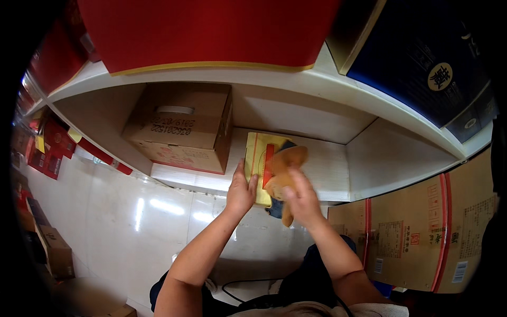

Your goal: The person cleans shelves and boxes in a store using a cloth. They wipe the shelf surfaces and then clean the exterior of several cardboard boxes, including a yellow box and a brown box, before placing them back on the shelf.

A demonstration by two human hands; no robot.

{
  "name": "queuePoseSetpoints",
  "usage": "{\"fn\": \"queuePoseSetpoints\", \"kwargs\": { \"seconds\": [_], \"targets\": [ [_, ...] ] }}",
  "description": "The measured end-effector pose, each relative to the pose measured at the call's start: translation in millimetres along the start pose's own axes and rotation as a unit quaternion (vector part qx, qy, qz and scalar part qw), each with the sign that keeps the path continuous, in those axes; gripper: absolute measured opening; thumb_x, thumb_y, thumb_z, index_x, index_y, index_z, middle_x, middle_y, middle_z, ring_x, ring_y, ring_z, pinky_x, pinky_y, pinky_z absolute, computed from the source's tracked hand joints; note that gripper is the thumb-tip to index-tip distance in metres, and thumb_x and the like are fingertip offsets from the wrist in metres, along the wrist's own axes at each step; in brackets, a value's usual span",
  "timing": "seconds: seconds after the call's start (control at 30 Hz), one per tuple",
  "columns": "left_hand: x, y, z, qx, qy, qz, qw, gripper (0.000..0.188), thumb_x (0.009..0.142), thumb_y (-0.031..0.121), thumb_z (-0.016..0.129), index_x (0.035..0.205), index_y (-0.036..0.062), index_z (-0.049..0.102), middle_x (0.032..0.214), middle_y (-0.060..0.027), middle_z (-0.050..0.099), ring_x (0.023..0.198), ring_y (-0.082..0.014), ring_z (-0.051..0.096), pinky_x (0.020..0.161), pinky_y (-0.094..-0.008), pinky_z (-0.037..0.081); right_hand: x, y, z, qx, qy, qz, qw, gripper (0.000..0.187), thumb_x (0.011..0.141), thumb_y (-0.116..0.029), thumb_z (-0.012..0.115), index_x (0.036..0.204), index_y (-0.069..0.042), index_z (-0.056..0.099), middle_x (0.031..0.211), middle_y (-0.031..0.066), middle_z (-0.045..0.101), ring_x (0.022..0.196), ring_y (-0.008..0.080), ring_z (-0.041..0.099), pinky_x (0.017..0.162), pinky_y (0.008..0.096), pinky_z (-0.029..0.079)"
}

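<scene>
While left hand (242, 191) pinches one yellow box (254, 154) between thumb and fingers, right hand (302, 198) clasps one brown cloth (290, 157), fingers bent.

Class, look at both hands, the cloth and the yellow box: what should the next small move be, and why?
Probably the right hand should draw the cloth leftward across the yellow box: the cloth is bunched over the box's right part, a strip on the left shows uncovered, and the left hand holds the left edge.
</scene>
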State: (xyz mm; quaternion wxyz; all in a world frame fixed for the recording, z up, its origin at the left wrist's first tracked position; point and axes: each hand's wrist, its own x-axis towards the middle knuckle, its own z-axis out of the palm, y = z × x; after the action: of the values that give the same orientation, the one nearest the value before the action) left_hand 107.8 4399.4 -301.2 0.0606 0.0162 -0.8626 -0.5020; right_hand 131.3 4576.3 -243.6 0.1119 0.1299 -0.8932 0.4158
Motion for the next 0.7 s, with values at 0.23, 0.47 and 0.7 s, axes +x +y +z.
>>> {"fn": "queuePoseSetpoints", "kwargs": {
  "seconds": [0.23, 0.47, 0.7],
  "targets": [
    [-0.6, 7.0, -7.3, 0.025, -0.027, -0.029, 0.999, 0.055, 0.088, 0.025, 0.05, 0.128, -0.0075, 0.032, 0.12, -0.0283, 0.046, 0.112, -0.0374, 0.047, 0.092, -0.0371, 0.039, 47.2, 17.9, 31.3, -0.16, -0.019, -0.087, 0.983, 0.041, 0.085, -0.016, 0.05, 0.121, 0.003, 0.043, 0.129, 0.021, 0.038, 0.121, 0.0383, 0.034, 0.099, 0.042, 0.031],
    [0.5, 1.7, 4.1, 0.014, -0.006, -0.012, 1.0, 0.055, 0.088, 0.026, 0.051, 0.128, -0.0073, 0.032, 0.12, -0.0284, 0.046, 0.111, -0.0389, 0.047, 0.093, -0.0382, 0.038, 124.0, 65.1, 40.1, -0.069, -0.002, -0.012, 0.998, 0.035, 0.087, -0.018, 0.049, 0.117, 0.001, 0.05, 0.122, 0.0207, 0.047, 0.111, 0.0346, 0.047, 0.093, 0.0369, 0.039],
    [-0.5, -1.2, 9.4, 0.034, 0.026, -0.02, 0.999, 0.055, 0.088, 0.022, 0.05, 0.129, -0.0073, 0.029, 0.128, -0.027, 0.038, 0.119, -0.0382, 0.038, 0.099, -0.0374, 0.032, 99.3, 60.7, 38.0, -0.042, 0.039, -0.009, 0.998, 0.031, 0.087, -0.012, 0.048, 0.116, -0.002, 0.052, 0.126, 0.0197, 0.045, 0.113, 0.0333, 0.047, 0.092, 0.0354, 0.04]
  ]
}}
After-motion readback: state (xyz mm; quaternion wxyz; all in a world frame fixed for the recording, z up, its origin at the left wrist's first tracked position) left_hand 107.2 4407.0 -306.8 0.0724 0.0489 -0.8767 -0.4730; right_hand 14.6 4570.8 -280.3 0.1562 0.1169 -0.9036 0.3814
